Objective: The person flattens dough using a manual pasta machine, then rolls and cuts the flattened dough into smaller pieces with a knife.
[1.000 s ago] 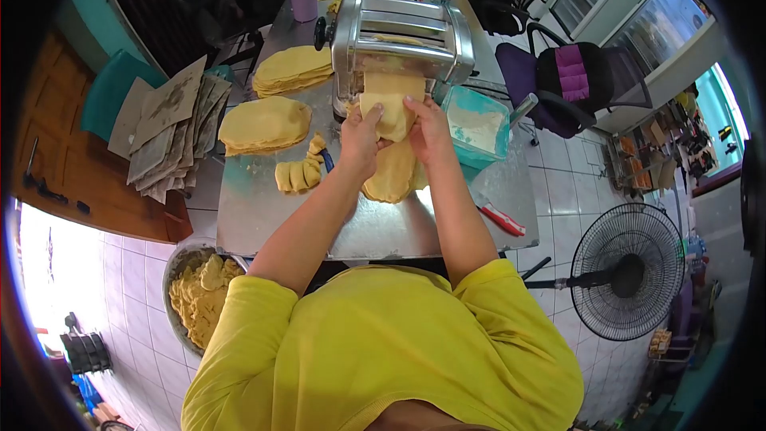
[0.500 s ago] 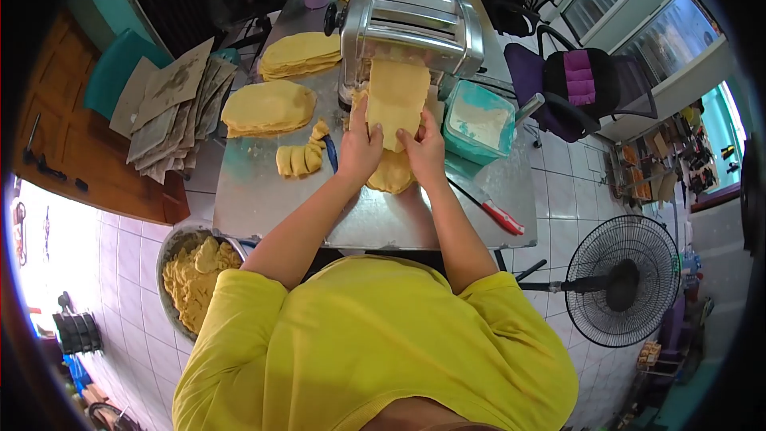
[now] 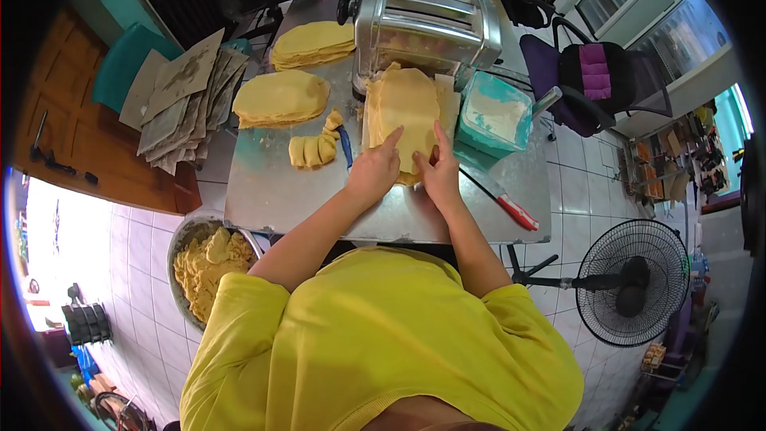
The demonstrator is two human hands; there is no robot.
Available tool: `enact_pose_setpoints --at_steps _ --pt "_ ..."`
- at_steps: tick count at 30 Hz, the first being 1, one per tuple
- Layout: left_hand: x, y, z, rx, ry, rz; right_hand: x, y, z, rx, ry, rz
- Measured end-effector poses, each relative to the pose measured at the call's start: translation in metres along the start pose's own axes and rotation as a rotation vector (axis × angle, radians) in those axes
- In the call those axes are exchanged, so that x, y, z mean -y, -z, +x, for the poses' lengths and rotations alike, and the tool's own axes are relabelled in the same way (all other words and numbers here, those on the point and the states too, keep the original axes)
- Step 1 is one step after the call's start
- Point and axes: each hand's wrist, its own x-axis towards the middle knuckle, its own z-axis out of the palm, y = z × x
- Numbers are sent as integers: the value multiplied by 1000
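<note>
A flat yellow dough sheet [image 3: 412,104] lies on a stack of similar sheets, just in front of the steel dough roller machine [image 3: 431,28]. My left hand [image 3: 377,168] rests at the sheet's near left edge, index finger stretched onto its surface and the other fingers partly curled. At the near right corner, my right hand [image 3: 441,174] touches the dough with thumb and index finger apart. Neither hand grips anything. Left of the stack are cut dough pieces [image 3: 311,152] beside a blue-handled tool [image 3: 345,146], its far end hidden by dough.
Two more sheet stacks [image 3: 281,97] sit on the left of the metal table [image 3: 319,211]. A teal tub of white powder [image 3: 496,116] and a red-handled knife [image 3: 517,211] are on the right. A dough bowl [image 3: 182,271] stands lower left, a fan [image 3: 633,282] lower right.
The dough sheet hanging from the roller now lies flat on the stack. Both hands have moved nearer to me and loosened from the sheet. The view has shifted slightly.
</note>
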Motion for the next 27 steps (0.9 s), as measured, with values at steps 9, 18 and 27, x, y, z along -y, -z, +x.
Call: enact_pose_setpoints --at_steps 9,18,27 --pt "25 40 -26 -217 -153 2 -3 10 -23 63 295 -442" --pt "112 107 -36 -232 360 -66 -4 8 -24 12 392 -390" --pt "110 115 -51 -311 502 -932 -3 8 -25 -83 371 -325"
